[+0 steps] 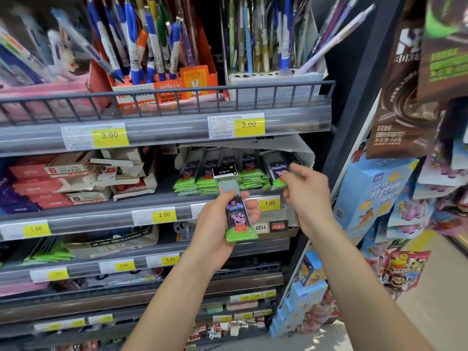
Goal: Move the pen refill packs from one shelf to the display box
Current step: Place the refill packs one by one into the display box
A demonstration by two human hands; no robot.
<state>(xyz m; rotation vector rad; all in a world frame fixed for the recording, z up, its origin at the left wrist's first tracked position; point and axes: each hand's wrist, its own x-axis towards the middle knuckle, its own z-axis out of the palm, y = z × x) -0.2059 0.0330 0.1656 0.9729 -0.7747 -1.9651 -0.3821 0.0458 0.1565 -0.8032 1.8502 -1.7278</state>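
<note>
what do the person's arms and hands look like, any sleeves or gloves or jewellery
Both forearms are bare up to the frame edge: no sleeves show. The left hand and right hand wear no gloves, and no rings, watch or bracelet can be seen on either.

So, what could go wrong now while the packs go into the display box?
The right hand pinches a pack at the crowded right end of the display box; pushed in, it may bend or knock over neighbouring packs. The left hand grips its pack only at the lower half, so it could slip.
</note>
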